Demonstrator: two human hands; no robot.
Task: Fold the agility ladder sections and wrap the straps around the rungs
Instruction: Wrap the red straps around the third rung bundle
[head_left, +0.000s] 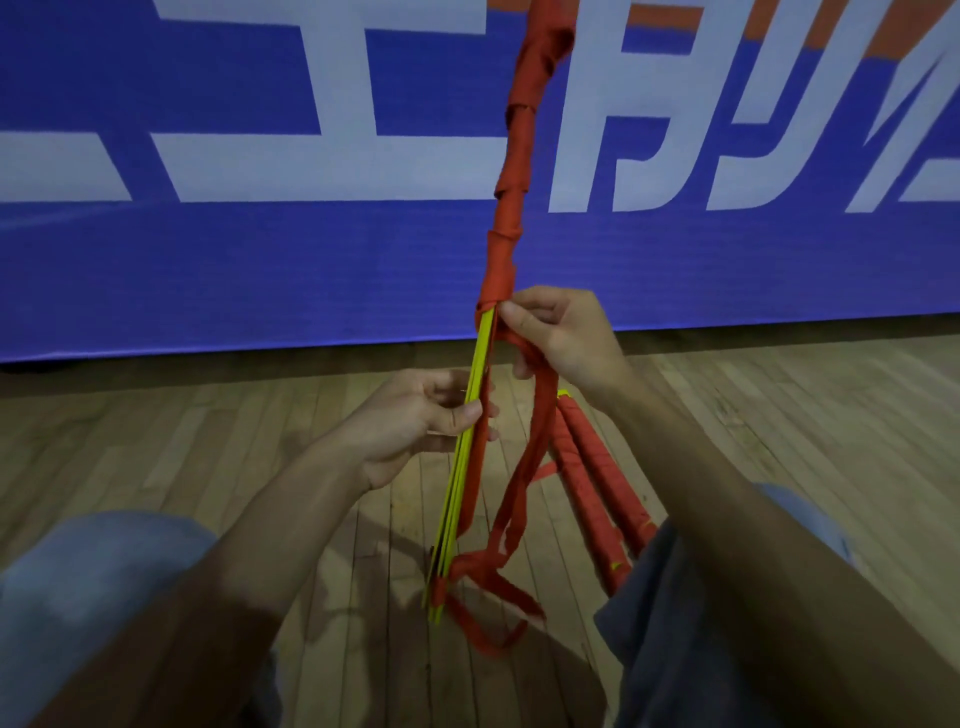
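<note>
A stack of flat yellow rungs (454, 499) stands nearly upright in front of me, its lower end near the floor. Red strap (511, 171) is wound round the upper half, up past the top of the frame. My left hand (415, 421) grips the bare yellow rungs at mid height. My right hand (558, 332) pinches the loose red strap just below the last winding. From it, loose strap loops (498, 577) hang down to the floor beside the lower end of the rungs.
Two rung bundles wrapped fully in red (597, 488) lie on the wooden floor (260, 426) by my right knee. A blue banner with white letters (260, 249) stands along the floor close behind. My knees in grey shorts frame the bottom corners.
</note>
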